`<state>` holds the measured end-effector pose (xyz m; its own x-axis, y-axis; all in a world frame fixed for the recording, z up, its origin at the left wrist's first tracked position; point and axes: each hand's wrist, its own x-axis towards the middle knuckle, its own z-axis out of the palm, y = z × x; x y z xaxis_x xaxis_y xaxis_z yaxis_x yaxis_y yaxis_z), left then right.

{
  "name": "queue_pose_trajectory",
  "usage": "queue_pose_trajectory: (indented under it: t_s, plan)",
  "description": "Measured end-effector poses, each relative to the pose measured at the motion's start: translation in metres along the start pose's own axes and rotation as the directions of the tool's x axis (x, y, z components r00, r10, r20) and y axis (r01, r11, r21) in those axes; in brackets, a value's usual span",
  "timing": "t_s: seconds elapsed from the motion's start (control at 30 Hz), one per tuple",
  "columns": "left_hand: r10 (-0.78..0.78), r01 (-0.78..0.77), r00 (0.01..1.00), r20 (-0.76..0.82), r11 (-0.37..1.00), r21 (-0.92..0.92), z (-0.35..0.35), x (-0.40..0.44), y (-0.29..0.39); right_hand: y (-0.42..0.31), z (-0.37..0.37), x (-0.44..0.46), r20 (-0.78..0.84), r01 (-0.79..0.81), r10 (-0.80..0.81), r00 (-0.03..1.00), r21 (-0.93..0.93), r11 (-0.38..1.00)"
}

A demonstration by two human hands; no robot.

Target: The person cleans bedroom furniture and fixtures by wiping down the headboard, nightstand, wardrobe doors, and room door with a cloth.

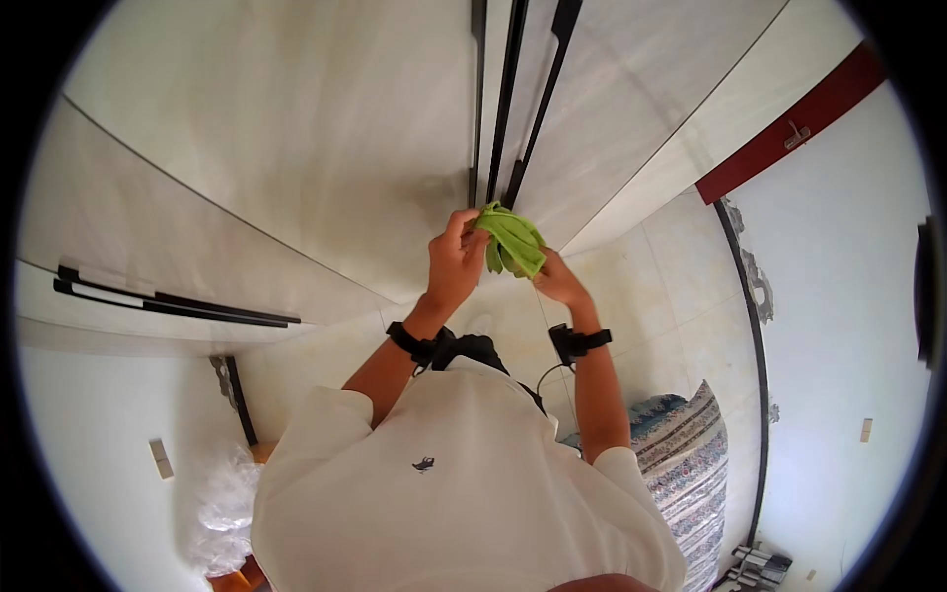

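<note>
A crumpled green cloth (513, 241) hangs between my two hands, just in front of the lower ends of the long black handles (508, 109) on the pale cabinet doors (296, 118). My left hand (458, 260) has its fingers closed on the cloth's upper left edge. Gripping the lower right side of the cloth is my right hand (560, 279). Black bands with small devices are strapped round both wrists.
Another pale front with black handles (178, 304) is at the left. A red door (789, 128) stands at the upper right. Behind at the lower right is a patterned bed cover (691, 474); clear plastic wrapping (225, 503) lies at the lower left. Pale tiles (631, 286) cover the floor.
</note>
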<state>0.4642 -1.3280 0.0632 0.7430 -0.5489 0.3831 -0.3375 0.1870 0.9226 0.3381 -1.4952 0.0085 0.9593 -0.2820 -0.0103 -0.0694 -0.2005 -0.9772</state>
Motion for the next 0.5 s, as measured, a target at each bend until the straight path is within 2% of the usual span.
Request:
queue_pose_trajectory:
  t_s: [0.03,0.1,0.13,0.17,0.2,0.23,0.27,0.3,0.37,0.4,0.47,0.5]
  plan:
    - [0.008,-0.008,1.0,0.014,1.0,0.005,0.005,0.005,0.007,-0.016,-0.011,0.0,0.068,0.027,-0.036,0.997,0.122,0.992]
    - [0.087,-0.088,0.995,-0.056,0.996,-0.016,0.016,0.017,0.029,-0.048,-0.032,0.001,0.035,0.073,-0.079,0.996,0.167,0.983]
    - [0.099,-0.1,0.994,-0.043,0.995,-0.023,0.024,0.026,0.034,-0.064,-0.042,0.004,0.014,0.111,-0.116,0.993,0.202,0.973]
    - [0.177,-0.183,0.983,-0.056,0.974,-0.136,0.031,0.035,0.038,-0.079,-0.049,0.008,-0.004,0.121,-0.122,0.993,0.195,0.973]
    - [0.248,-0.261,0.965,-0.08,0.933,-0.249,0.039,0.044,0.043,-0.093,-0.053,0.012,-0.169,0.237,-0.221,0.96,0.079,0.968]
    - [0.258,-0.268,0.963,-0.072,0.926,-0.264,0.046,0.055,0.052,-0.112,-0.059,0.015,-0.313,0.328,-0.33,0.891,-0.058,0.943]
    - [0.374,-0.375,0.927,-0.033,0.914,-0.157,0.052,0.068,0.062,-0.133,-0.068,0.016,-0.339,0.36,-0.4,0.852,-0.178,0.916]
    - [0.478,-0.477,0.878,0.016,0.878,-0.05,0.057,0.081,0.071,-0.152,-0.073,0.02,-0.346,0.359,-0.403,0.847,-0.188,0.914]
    - [0.503,-0.498,0.863,0.035,0.862,-0.097,0.062,0.103,0.087,-0.186,-0.076,0.03,-0.469,0.534,-0.679,0.566,-0.419,0.734]
    - [0.524,-0.523,0.851,0.016,0.851,-0.048,0.062,0.11,0.099,-0.203,-0.075,0.033,-0.465,0.534,-0.68,0.566,-0.422,0.733]
    - [0.58,-0.579,0.814,-0.031,0.815,0.024,0.064,0.125,0.115,-0.236,-0.071,0.041,-0.531,0.555,-0.692,0.488,-0.423,0.716]
    - [0.579,-0.579,0.815,-0.026,0.815,0.023,0.067,0.13,0.115,-0.25,-0.07,0.048,-0.495,0.609,-0.728,0.475,-0.413,0.677]
